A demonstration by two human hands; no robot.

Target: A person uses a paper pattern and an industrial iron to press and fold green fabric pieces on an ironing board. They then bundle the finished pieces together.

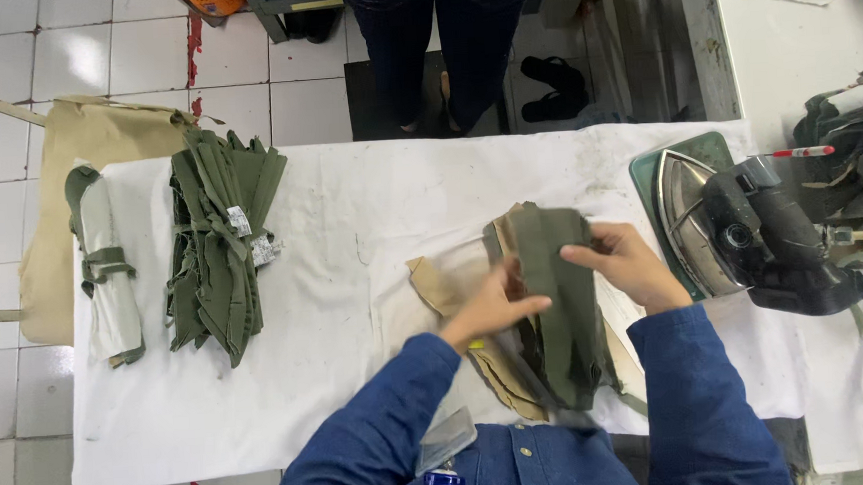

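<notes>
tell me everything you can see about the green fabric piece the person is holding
The green fabric piece is a long olive-green strip of woven-looking cloth, folded or layered, running from the upper middle of the white-covered table down toward the person. It lies over tan pieces beneath it. The left hand pinches its left edge; the right hand has a grip on its upper right edge.
</notes>
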